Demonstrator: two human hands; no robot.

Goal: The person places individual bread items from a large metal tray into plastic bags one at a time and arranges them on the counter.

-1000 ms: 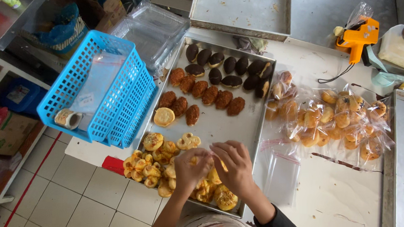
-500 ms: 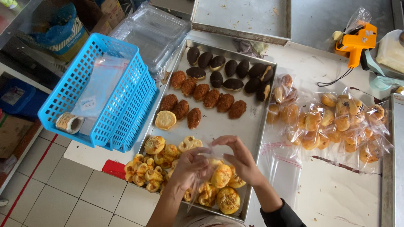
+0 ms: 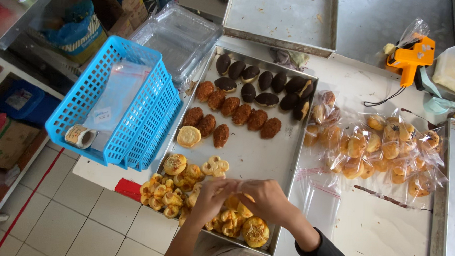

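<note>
A thin clear bag [image 3: 243,187], hard to make out, is pinched between the left hand [image 3: 211,196] and right hand [image 3: 268,199] over the near edge of the metal tray [image 3: 267,150]; its contents cannot be told. Golden pastries [image 3: 184,187] beneath are partly hidden by both hands. Brown and dark glazed rows are seen further up the tray, and a blue plastic basket [image 3: 121,105] overhangs the tabletop's left edge.
</note>
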